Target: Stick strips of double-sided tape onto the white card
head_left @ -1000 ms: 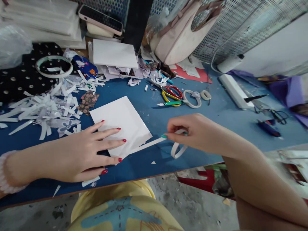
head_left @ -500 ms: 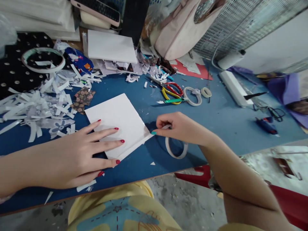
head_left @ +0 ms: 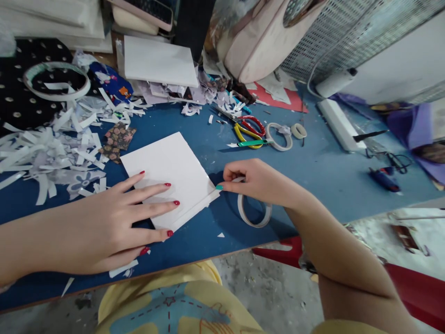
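Under L hand point(head_left: 104, 227): white card point(head_left: 174, 171), pressed flat on blue table point(head_left: 313, 176), fingers spread, gripping nothing. R hand point(head_left: 257, 183) at card's rt corner, pinching tape strip point(head_left: 239, 179); tape roll point(head_left: 255, 225) just beneath wrist. Step, prob.: laying strip along card edge. Next needs firm hold-down and strip aligned w/ edge.

Our left hand point(head_left: 114, 222): flat, palm down, fingers spread, pointing right.
Our right hand point(head_left: 259, 183): thumb and first finger pinched tight, tips pointing left.
Our left arm point(head_left: 31, 250): comes in low from the left.
Our right arm point(head_left: 333, 260): bent, comes in from bottom right.
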The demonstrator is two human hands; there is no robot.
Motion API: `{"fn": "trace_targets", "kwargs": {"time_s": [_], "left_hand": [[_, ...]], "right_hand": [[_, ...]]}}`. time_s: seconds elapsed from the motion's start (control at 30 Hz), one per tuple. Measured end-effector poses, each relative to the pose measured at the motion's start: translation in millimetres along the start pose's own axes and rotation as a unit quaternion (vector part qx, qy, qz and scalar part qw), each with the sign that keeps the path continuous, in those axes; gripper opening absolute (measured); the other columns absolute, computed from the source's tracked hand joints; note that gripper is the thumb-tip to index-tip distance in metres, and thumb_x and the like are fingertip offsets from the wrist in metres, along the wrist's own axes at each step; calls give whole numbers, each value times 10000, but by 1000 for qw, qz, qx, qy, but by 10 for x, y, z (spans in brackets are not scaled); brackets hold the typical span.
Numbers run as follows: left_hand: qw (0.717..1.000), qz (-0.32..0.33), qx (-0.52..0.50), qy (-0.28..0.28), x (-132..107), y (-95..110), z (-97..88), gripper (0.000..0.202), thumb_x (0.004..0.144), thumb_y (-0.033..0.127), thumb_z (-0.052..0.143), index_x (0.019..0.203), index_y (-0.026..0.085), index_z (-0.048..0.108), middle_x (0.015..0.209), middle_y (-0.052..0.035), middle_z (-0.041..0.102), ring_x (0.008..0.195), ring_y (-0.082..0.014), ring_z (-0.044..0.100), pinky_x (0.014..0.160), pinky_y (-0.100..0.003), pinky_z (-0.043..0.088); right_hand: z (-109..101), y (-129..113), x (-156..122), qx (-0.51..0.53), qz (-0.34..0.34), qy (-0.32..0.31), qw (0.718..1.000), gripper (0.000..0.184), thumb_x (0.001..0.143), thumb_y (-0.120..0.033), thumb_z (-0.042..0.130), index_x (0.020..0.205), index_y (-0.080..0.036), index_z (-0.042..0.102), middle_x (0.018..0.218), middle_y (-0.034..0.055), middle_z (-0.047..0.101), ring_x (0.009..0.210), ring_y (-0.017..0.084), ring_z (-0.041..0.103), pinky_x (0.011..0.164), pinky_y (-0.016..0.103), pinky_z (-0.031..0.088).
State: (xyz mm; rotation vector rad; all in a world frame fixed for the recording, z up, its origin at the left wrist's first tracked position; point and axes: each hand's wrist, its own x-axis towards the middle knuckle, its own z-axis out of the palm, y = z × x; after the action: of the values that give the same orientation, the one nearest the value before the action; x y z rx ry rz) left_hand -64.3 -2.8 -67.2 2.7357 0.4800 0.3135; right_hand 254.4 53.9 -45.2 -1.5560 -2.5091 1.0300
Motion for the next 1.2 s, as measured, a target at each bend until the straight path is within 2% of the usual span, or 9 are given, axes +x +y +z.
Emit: {"fn": "trace_targets", "kwargs": {"time_s": [0.2, 0.53, 0.7, 0.87, 1.1, 1.2], "left_hand": [[1000, -6, -7, 10, -1, 9, 0, 268, 971, 387, 526, 1151, 351, 722, 1464, 14, 565, 1424, -301, 434, 1251, -495, 173], [1000, 8, 5, 9, 7, -5, 3, 286, 978, 382, 504, 1162, 339, 719, 1441, -16, 588, 1426, -294, 432, 1253, -488, 145], [1000, 0, -3, 5, -5, -1, -3, 278, 975, 397, 516, 1165, 346, 712, 1469, 1, 561, 1445, -286, 403, 1257, -472, 113], [1000, 2, -9, 13, -9, -2, 11, 279, 974, 391, 515, 1164, 340, 714, 1468, 10, 562, 1433, -289, 420, 1254, -477, 137], [1000, -5, -8, 23, -17, 19, 35, 289, 1007, 383, 472, 1167, 346, 711, 1470, 10, 561, 1451, -249, 395, 1253, -440, 104], [1000, -5, -7, 24, -12, 15, 39, 312, 1015, 376, 441, 1163, 341, 714, 1465, 4, 566, 1443, -264, 407, 1249, -465, 119]], "right_hand": [[9, 2, -3, -6, 6, 1, 1000, 275, 814, -416, 597, 650, -209, 519, 582, -30, 501, 563, 114, 436, 553, 252, 333], [14, -5, 10, -4, 16, -1, 1000, 246, 790, -398, 593, 649, -211, 518, 586, -29, 500, 561, 117, 432, 562, 259, 339], [18, -5, 4, -5, 15, 2, 1000, 242, 791, -385, 597, 645, -210, 517, 583, -29, 500, 567, 117, 438, 563, 256, 338], [15, -18, -1, -6, 16, 4, 1000, 231, 789, -376, 589, 645, -210, 519, 590, -25, 507, 563, 116, 436, 560, 249, 332], [9, -7, 14, -7, 19, 3, 1000, 232, 782, -385, 583, 646, -207, 522, 590, -25, 504, 579, 122, 452, 574, 262, 339], [5, -10, 22, -4, 21, 0, 1000, 231, 778, -392, 581, 650, -208, 527, 590, -25, 501, 584, 124, 454, 576, 266, 336]]}}
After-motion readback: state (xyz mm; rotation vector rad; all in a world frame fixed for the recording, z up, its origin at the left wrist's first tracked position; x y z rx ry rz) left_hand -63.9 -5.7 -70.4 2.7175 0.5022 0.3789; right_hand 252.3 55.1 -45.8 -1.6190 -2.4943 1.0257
